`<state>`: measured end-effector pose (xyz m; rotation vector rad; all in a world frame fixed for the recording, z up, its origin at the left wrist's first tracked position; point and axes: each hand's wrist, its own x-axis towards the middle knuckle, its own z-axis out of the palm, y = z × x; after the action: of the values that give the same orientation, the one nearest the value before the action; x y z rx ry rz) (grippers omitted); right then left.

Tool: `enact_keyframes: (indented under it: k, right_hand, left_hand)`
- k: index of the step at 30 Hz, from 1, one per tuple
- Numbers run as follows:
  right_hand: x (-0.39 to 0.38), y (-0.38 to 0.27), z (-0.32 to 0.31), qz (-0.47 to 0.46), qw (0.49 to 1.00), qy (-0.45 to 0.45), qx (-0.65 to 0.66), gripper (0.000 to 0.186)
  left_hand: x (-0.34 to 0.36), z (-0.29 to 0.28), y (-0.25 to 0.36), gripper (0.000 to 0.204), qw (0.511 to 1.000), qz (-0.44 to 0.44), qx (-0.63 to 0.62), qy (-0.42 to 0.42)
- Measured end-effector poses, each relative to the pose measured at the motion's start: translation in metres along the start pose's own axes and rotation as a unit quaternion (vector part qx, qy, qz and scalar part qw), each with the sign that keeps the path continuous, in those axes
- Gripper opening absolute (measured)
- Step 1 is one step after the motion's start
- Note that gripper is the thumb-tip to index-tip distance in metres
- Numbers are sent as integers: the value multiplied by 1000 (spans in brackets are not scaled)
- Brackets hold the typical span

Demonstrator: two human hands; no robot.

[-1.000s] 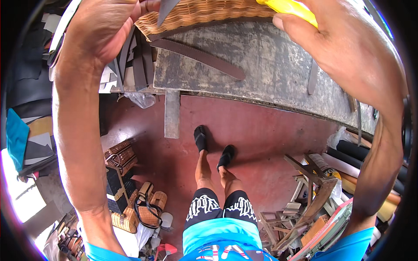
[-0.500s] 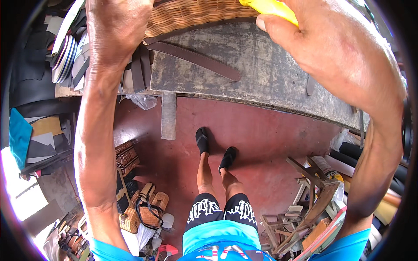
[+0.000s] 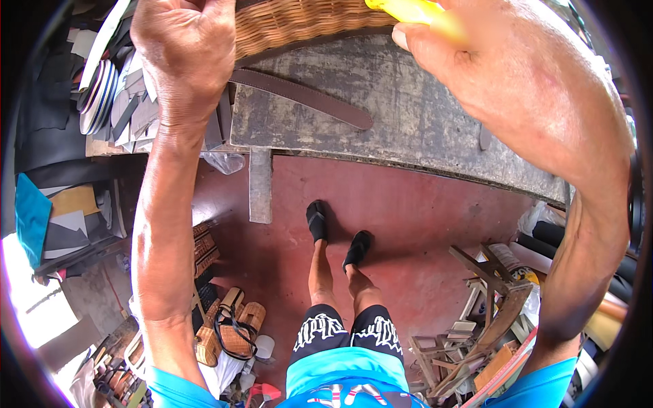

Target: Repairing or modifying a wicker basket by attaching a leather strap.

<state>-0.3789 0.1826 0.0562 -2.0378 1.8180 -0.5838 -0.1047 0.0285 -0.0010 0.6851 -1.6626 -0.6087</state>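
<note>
At the top edge, a woven wicker piece (image 3: 299, 27), possibly a basket, lies on the worn grey bench (image 3: 408, 102), with dark trim along its near edge. My left hand (image 3: 187, 51) is beside its left end, fingers curled closed; what they hold, if anything, is cut off by the frame. My right hand (image 3: 517, 75) grips a bright yellow object (image 3: 408, 10), like a tool handle, over the wicker's right part; its working end does not show. A dark brown stitched strap (image 3: 306, 95) with a rounded end slants across the bench from under the wicker.
Sheets and scraps of material (image 3: 129, 112) crowd the bench's left side. On the red floor (image 3: 401, 204), small wicker bags (image 3: 238, 316) stand at lower left, and wooden frames (image 3: 483, 319) are piled at lower right. Rolls of material (image 3: 544, 234) lie beyond my right arm.
My left hand has shifted slightly right and down, its curled fingers now showing more. The right hand and the yellow object have moved a little left.
</note>
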Motion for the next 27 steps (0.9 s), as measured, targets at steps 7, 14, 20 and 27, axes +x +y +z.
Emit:
enact_keyframes:
  k: [7,14,20,27]
  right_hand:
    - [1,-18,6,7,1000,-8,1,42]
    - [14,-54,16,13,1000,-13,-2,42]
    - [36,-86,8,12,1000,-18,-11,41]
    - [41,-82,29,-63,995,23,-79,46]
  left_hand:
    - [-16,0,-19,28,996,91,18,0]
    - [-30,-13,-47,36,995,89,30,-26]
    - [-19,2,-40,31,942,194,272,27]
    - [0,-27,-7,39,886,208,411,-46]
